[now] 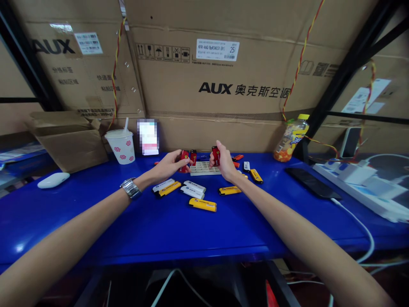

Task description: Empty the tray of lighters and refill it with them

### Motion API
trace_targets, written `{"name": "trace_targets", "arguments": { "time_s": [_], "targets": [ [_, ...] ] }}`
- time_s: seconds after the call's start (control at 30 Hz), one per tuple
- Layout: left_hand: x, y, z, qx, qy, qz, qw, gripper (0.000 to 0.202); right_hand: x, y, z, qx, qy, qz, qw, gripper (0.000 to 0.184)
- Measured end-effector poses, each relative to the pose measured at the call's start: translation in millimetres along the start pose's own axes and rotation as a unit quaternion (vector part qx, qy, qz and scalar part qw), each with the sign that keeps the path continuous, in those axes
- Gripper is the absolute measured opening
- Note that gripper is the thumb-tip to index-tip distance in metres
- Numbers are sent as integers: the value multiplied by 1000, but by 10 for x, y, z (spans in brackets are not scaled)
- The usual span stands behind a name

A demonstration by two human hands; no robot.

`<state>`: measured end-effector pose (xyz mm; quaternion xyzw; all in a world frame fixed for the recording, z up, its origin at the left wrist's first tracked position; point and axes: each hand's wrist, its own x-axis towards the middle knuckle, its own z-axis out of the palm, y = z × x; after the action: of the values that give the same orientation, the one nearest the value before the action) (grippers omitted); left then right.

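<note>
My left hand [168, 165], with a metal watch on its wrist, is closed around a red lighter [184, 159] just left of a white grid tray [204, 169]. My right hand [225, 164] grips another red lighter [216, 155] upright over the tray's right end. A third red lighter [193, 156] stands in the tray's far left corner. Yellow lighters [202, 204] and white lighters [192, 189] lie loose on the blue table [179, 226] in front of the tray.
A paper cup with a straw [120, 145] and an open cardboard box [68, 138] stand at the back left, with a white mouse [53, 180] nearby. A drink bottle [290, 138], a black phone [311, 182], a power strip [361, 181] and a white cable [358, 221] lie on the right. Large cardboard boxes wall the back.
</note>
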<state>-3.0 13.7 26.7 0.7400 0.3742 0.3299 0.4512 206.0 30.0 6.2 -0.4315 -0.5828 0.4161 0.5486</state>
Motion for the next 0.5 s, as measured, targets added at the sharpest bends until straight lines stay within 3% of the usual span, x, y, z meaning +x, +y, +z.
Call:
{"name": "trace_targets", "arguments": {
  "time_s": [0.13, 0.3, 0.5],
  "targets": [
    [20, -27, 42, -5, 41, -2, 999, 17, -50, -41, 13, 15, 10, 43, 999, 55],
    [15, -19, 69, -42, 70, -37, 996, 44, -75, -80, 52, 52, 30, 69, 996, 51],
    [9, -34, 114, 16, 156, -32, 987, 33, -104, -153, 123, 110, 51, 135, 983, 41]
  ]
}}
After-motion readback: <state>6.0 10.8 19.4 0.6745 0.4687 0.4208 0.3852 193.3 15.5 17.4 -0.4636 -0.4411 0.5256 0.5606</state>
